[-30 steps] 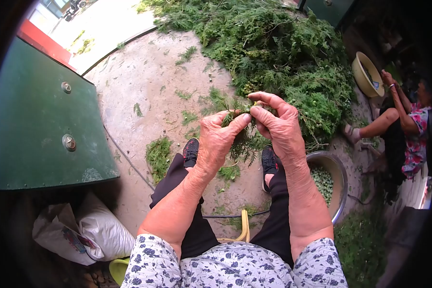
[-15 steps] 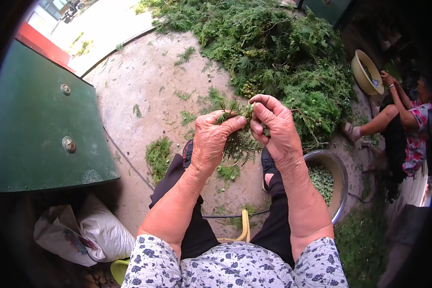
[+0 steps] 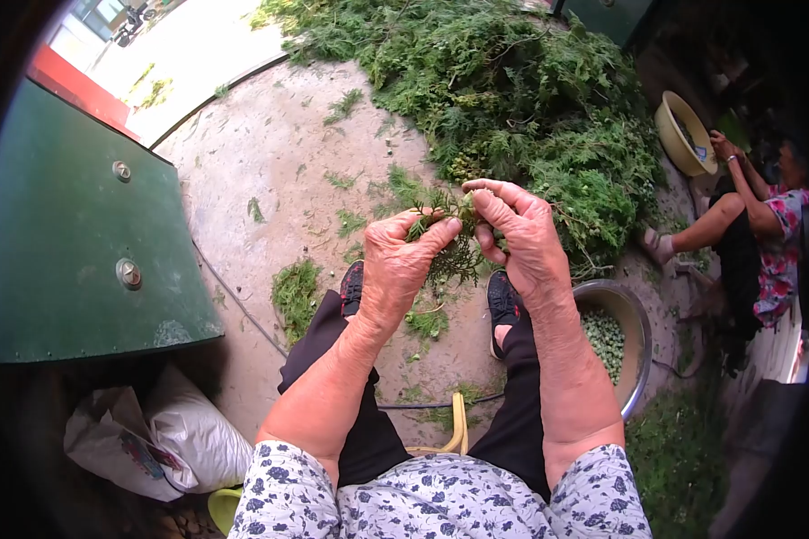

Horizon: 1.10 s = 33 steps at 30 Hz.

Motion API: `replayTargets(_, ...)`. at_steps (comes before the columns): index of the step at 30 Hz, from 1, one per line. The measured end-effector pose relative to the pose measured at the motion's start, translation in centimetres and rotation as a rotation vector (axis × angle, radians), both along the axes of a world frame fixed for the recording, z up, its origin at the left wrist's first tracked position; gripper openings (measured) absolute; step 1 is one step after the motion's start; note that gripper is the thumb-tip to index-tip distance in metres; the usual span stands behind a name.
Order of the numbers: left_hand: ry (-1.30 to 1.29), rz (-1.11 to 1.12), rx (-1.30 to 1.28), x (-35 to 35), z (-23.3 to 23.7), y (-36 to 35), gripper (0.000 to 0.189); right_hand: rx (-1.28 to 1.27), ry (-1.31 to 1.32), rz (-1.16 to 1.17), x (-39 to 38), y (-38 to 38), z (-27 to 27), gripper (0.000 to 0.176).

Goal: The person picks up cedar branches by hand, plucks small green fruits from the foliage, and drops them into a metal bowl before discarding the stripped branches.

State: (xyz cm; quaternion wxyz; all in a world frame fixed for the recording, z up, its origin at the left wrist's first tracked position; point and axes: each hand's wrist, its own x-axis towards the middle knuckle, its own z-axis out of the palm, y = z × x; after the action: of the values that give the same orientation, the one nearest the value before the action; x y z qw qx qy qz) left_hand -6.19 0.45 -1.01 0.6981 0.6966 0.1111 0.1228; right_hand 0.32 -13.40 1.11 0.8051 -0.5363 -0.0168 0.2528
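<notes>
My left hand [image 3: 400, 256] pinches a green cypress sprig [image 3: 458, 256] between thumb and fingers, its leaves hanging below and to the right. Close beside it, my right hand [image 3: 521, 234] has thumb and forefinger pressed together on a small pale-green cone [image 3: 470, 201] at the sprig's upper end. The other fingers of that hand are curled, and what lies behind them is hidden. By my right leg stands a metal basin [image 3: 640, 332] holding many small green cones [image 3: 605, 341].
A large heap of cypress branches [image 3: 521, 99] lies ahead. At right, a seated person [image 3: 768, 225] holds a yellowish basin [image 3: 683, 135]. A green metal panel [image 3: 81, 234] and white sacks [image 3: 193, 427] are at left. A cable [image 3: 243, 301] crosses the floor, with loose sprigs [image 3: 297, 294] nearby.
Both hands stay almost in place, with slight finger movement. Green cones seen under my right hand's curled fingers earlier are less visible now.
</notes>
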Motion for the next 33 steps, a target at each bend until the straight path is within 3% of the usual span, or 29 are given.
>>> replayTargets(4,0.062,-0.003,0.093,0.1,0.0,0.2,0.016,-0.107,-0.047,0.008,0.0,0.1,-0.3,0.015)
replayTargets(6,0.042,0.025,0.442,0.4,-0.9,0.5,0.022,-0.173,-0.102,0.044,-0.1,0.0,-0.2,0.013)
replayTargets(7,0.042,0.026,0.442,0.3,-0.8,0.4,0.022,-0.172,-0.102,0.044,-0.2,0.1,-0.3,0.013)
replayTargets(9,-0.126,0.146,0.801,0.3,-0.1,0.2,0.026,-0.326,-0.289,0.019,-0.4,0.4,-0.4,0.012)
replayTargets(16,-0.024,0.074,0.939,0.2,0.0,0.0,0.019,-0.422,-0.491,0.047,-0.3,0.7,-1.4,0.013)
replayTargets(19,-0.097,0.050,0.799,0.2,0.0,0.2,0.013,-0.493,-0.455,0.080,-0.4,0.7,-0.8,0.015)
replayTargets(21,-0.080,-0.014,0.621,0.1,0.2,0.5,0.012,-0.222,-0.080,0.151,-0.5,0.4,0.1,0.015)
replayTargets(24,-0.090,-0.047,0.406,0.2,-0.1,0.8,0.014,-0.042,0.109,0.162,-0.2,0.3,-0.6,0.014)
replayTargets(26,-0.083,-0.058,0.370,0.2,0.0,0.9,0.015,-0.006,0.140,0.170,0.0,0.2,-1.1,0.013)
replayTargets(33,0.049,-0.025,-0.161,0.1,-0.1,0.5,0.011,0.261,0.175,0.049,0.7,-0.3,-1.3,0.013)
